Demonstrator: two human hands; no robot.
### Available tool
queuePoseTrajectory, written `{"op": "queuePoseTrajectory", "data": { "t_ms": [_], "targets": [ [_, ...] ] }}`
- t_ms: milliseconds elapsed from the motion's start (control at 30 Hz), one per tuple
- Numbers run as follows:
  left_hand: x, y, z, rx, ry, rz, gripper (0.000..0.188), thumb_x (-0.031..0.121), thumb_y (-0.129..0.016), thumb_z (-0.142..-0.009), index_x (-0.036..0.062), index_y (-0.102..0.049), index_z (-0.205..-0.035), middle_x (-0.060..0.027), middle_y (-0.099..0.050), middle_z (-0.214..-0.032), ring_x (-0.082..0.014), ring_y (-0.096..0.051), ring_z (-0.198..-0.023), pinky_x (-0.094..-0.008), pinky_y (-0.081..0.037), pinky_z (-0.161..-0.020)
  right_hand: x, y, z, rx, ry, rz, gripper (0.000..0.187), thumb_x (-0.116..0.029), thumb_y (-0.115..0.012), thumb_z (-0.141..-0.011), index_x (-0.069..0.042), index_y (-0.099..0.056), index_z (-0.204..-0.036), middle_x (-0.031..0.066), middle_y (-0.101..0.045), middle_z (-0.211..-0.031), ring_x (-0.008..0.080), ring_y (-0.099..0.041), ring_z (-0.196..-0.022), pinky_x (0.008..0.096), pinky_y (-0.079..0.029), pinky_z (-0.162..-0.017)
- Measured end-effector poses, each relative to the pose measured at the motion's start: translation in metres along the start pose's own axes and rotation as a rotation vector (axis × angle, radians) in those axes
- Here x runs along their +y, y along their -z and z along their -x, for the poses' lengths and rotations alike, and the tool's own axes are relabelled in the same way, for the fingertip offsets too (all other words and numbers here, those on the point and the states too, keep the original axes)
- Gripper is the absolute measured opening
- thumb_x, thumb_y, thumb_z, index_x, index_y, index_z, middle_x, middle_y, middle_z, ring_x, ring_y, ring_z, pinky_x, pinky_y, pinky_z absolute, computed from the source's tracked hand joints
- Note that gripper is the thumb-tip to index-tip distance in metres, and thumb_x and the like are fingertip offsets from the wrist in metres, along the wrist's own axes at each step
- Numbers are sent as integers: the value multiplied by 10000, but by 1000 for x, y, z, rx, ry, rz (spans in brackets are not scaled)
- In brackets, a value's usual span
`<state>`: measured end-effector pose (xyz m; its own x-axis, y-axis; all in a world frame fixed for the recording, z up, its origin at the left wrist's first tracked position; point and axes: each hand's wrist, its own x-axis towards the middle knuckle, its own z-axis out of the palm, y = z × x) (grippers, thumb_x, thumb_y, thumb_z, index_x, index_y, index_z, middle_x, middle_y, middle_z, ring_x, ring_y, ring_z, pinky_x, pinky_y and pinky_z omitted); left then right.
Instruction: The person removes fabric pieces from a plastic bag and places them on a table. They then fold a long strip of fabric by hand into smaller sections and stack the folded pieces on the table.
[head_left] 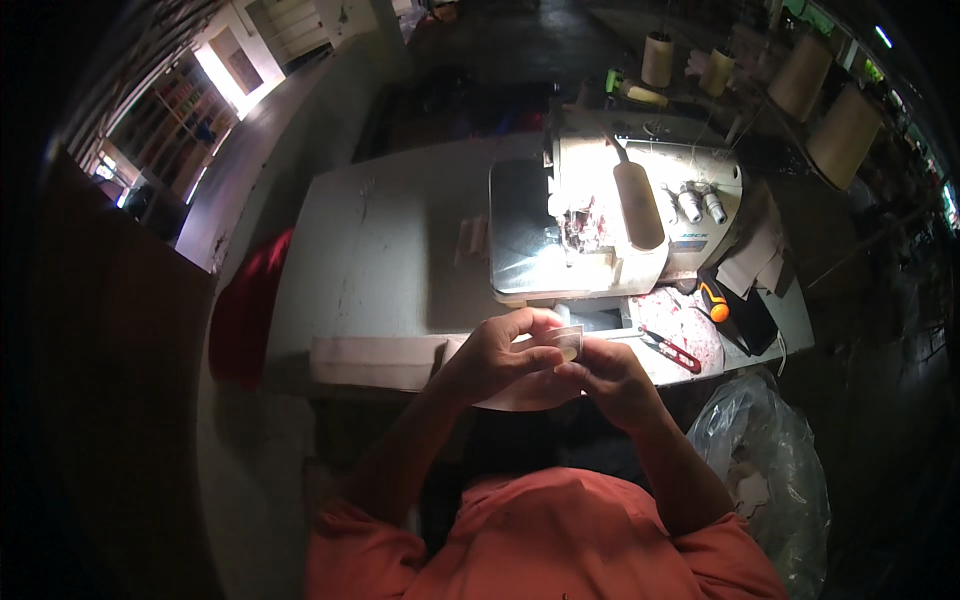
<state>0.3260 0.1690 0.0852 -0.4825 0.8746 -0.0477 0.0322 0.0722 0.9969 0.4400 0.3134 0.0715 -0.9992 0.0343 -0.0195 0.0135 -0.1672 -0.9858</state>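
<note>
- your left hand (490, 360) comes in over the front of the desk (375, 220), fingers bent, thumb and fingers pinching a small pale piece (568, 341).
- your right hand (618, 380) is at that piece's other side, thumb and fingers bent against its lower right edge; how firmly they grip, you cannot tell from here.
- the small pale piece is between your two hands, raised in front of the sewing machine (640, 262).
- under your hands a pale flap (525, 391) hangs past the desk's front edge; whether it joins the piece you hold is unclear.
- to the left of your left hand, a pale strip (375, 362) lies along the front edge of the desk.
- just right of your right hand are red-handled thread snips (682, 356), lying at a slant, with an orange and black tool (717, 308) behind them.
- farther back on your left, a small pale bundle (472, 240) rests beside the machine's plate.
- cones of thread (657, 60) stand behind the machine.
- a clear plastic bag (790, 500) sits by your right arm, below the desk's edge.
</note>
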Motion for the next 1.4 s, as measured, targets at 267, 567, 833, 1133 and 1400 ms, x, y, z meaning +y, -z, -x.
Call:
{"op": "queuePoseTrajectory", "data": {
  "t_ms": [267, 567, 833, 1133, 1400],
  "targets": [
    [14, -3, -4, 105, 1, -219, 191, 186, -565, -788, -6, -574, -785, -57, -580, -719, -93, -532, -678, -233, -432, -609, -3, 0, 5, 115, -7, 189, 127, -99, -542, -811, 21, -543, -853, 39, -572, -764, 82, -521, -706, 223, -432, -638],
    [16, -4, -35, 294, -155, -432, 135, 112, -566, -761, -22, -574, -774, -125, -555, -664, -178, -548, -591, -288, -415, -543, -3, 9, -19, 214, -55, -65, 129, -65, -541, -797, 43, -536, -868, 86, -589, -748, 113, -564, -618, 209, -429, -554],
    [-15, 13, -69, 233, -548, -1085, 166, 95, -555, -726, 37, -592, -877, -98, -534, -701, -242, -532, -649, -337, -448, -616, 17, 18, -34, 390, 8, 336, 258, -67, -569, -785, 32, -479, -1006, 73, -563, -876, 106, -536, -781, 212, -421, -672],
    [-7, 21, -88, 244, -413, -866, 109, 24, -562, -656, -1, -530, -758, -121, -514, -745, -277, -528, -718, -349, -433, -650, 28, 19, -51, 364, 66, -82, 191, -19, -522, -805, 53, -543, -981, 91, -592, -875, 119, -550, -723, 227, -455, -663],
    [-11, 2, -66, 299, -593, -1064, 140, 9, -546, -653, -18, -551, -791, -166, -545, -862, -313, -535, -838, -376, -419, -788, 33, 20, -59, 399, 123, -145, 195, -21, -507, -815, 68, -535, -986, 95, -593, -836, 130, -561, -698, 227, -453, -675]
  ]
}}
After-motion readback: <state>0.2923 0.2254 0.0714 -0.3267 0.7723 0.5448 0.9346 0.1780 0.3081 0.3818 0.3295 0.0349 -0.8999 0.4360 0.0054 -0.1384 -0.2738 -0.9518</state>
